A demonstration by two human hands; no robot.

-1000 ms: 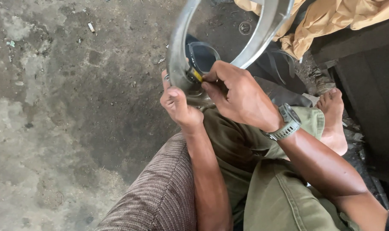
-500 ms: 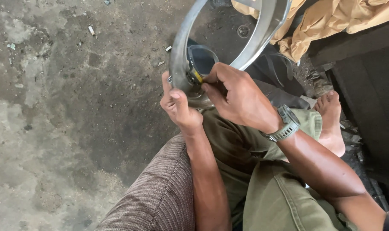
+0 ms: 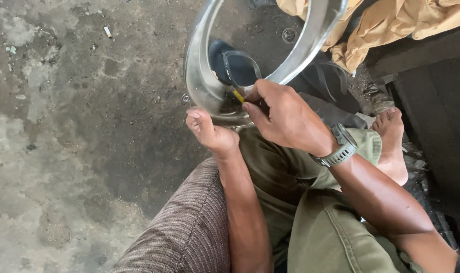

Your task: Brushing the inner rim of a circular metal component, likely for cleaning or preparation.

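Your left hand (image 3: 210,132) cups the lower edge of the curved metal rim (image 3: 202,81) above your knee, while your right hand (image 3: 285,117) pinches a small yellow tool (image 3: 238,95) shut against its inner face. Beneath lies a stained, gritty concrete floor (image 3: 73,136), with a dark sandal (image 3: 230,68) behind the rim and tan cloth (image 3: 392,25) heaped by the floor's far right edge.

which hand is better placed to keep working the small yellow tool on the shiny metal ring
Likely the right hand: its fingers already pinch the small yellow tool against the shiny curved metal ring. The left hand is busy bracing the ring from below.
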